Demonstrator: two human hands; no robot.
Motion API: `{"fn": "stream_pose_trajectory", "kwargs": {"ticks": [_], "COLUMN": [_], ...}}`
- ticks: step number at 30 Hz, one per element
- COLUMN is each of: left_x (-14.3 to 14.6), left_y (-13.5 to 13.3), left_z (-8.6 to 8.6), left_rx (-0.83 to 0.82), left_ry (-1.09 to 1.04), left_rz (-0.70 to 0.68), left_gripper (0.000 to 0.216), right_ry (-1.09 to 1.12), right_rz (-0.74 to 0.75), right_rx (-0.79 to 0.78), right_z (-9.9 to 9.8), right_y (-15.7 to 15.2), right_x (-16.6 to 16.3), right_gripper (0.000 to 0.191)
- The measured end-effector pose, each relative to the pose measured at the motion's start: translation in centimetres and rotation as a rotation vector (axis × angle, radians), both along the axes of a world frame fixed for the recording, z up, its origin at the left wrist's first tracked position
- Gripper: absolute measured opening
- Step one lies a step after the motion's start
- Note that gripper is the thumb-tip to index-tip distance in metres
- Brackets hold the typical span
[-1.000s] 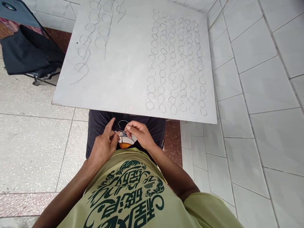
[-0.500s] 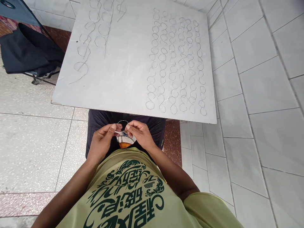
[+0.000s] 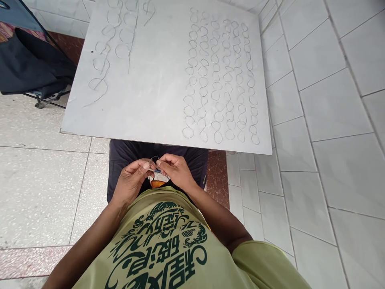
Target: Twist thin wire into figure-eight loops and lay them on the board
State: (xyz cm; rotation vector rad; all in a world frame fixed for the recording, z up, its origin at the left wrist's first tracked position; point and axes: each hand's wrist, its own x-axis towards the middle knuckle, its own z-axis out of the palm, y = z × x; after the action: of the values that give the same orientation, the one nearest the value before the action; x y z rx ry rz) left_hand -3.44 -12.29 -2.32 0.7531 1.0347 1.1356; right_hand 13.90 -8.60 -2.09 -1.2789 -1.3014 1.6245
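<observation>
My left hand (image 3: 132,181) and my right hand (image 3: 176,170) meet over my lap, just below the near edge of a grey board (image 3: 156,92). Both pinch a thin wire loop (image 3: 154,159) between thumb and fingertips; the loop arcs up between them. Beneath the hands lies a small white and orange object (image 3: 158,180) that I cannot make out. On the right half of the board lie several rows of bent figure-eight wire pieces (image 3: 221,80). On its far left are a few longer looped wires (image 3: 112,44).
A dark bag on a folding frame (image 3: 30,60) stands at the far left on the speckled floor. White tiled surfaces (image 3: 315,120) run along the right of the board. My dark trousers (image 3: 126,154) show under the board's edge.
My left hand's fingers have folded in from a raised pointing pose into a pinch on the wire. The loop between my hands has become smaller and lower. The view has tipped slightly.
</observation>
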Motion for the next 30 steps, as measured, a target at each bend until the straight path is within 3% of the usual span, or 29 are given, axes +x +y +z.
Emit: {"fn": "stream_pose_trajectory", "kwargs": {"ticks": [6,12,17,21,25,30], "left_x": [0.3,1.2,0.8,0.1,-0.1,0.1], "left_y": [0.0,0.1,0.0,-0.3,-0.6,-0.9], "left_z": [0.0,-0.3,-0.4,-0.3,-0.3,0.1], "left_rx": [-0.046,-0.190,-0.149,-0.097,-0.027,-0.015], "left_ry": [-0.140,-0.225,-0.084,0.095,0.300,0.347], "left_rz": [0.039,0.093,0.073,-0.023,-0.033,-0.041], "left_gripper": [0.019,0.023,0.036,0.032,0.029,0.032], "right_ry": [-0.061,-0.052,-0.065,0.009,0.058,0.088], "right_rz": [-0.016,-0.047,-0.096,-0.121,-0.142,-0.153], "right_rx": [0.037,0.041,0.040,0.005,0.029,0.040], "right_z": [0.2,0.0,0.3,-0.1,-0.8,-1.4], "right_y": [0.0,0.5,0.8,1.0,1.3,1.6], "right_x": [0.1,0.3,0.1,0.0,0.0,-0.2], "right_gripper": [0.032,0.033,0.036,0.035,0.028,0.024]}}
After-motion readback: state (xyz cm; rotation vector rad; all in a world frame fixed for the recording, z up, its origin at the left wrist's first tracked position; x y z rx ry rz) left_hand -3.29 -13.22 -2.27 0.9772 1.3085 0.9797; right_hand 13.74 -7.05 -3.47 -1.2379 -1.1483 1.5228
